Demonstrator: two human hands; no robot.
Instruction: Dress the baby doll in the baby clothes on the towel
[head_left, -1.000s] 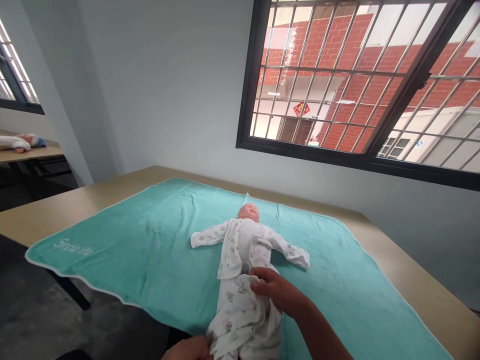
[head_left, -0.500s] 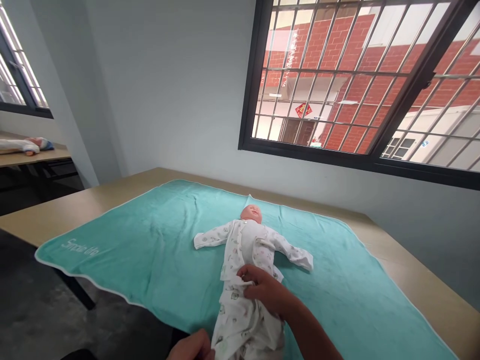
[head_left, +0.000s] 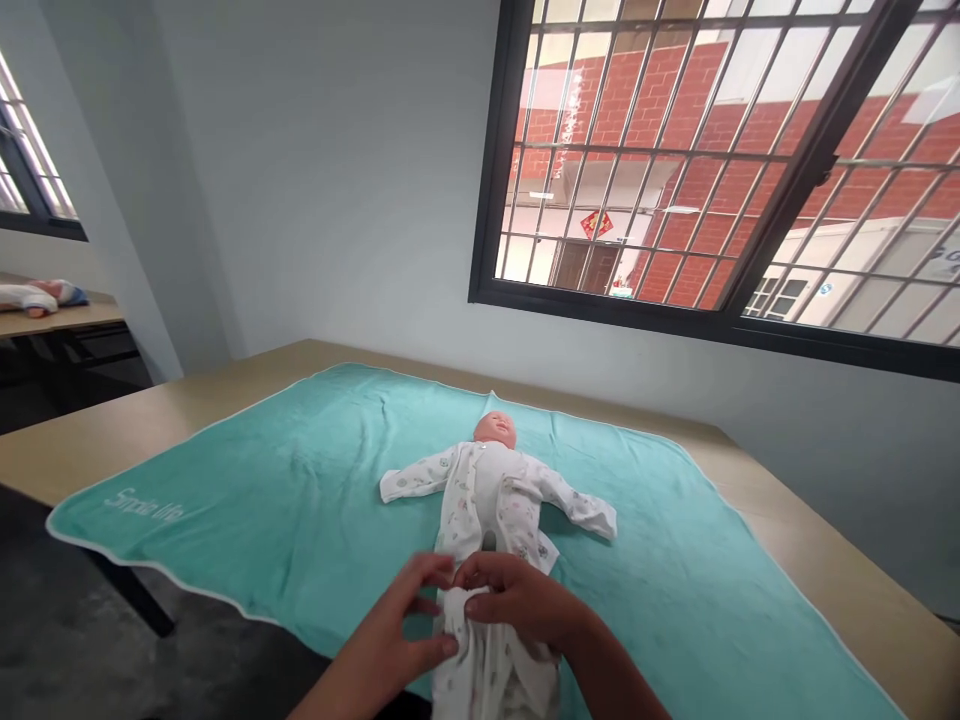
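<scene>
A baby doll (head_left: 495, 428) lies on its back on a teal blanket (head_left: 330, 520), head toward the wall. It wears a white printed top (head_left: 459, 500), open at the front over a plain white chest, with both sleeves spread outward. White printed pants (head_left: 499, 675) cover its lower body. My right hand (head_left: 517, 600) pinches the waistband of the pants at the doll's belly. Beside it on the left, my left hand (head_left: 401, 630) has its thumb and fingers apart around the waistband's edge, slightly blurred.
The blanket covers much of a wooden table (head_left: 180, 405) against a grey wall. A barred window (head_left: 637, 170) is above on the right. Another table (head_left: 56, 320) at the far left bears a second doll (head_left: 34, 298).
My left hand has moved up from the lower pants to the waistband, its fingers opening. My right hand stays at the waist, now lifting the fabric there. The view has shifted slightly.
</scene>
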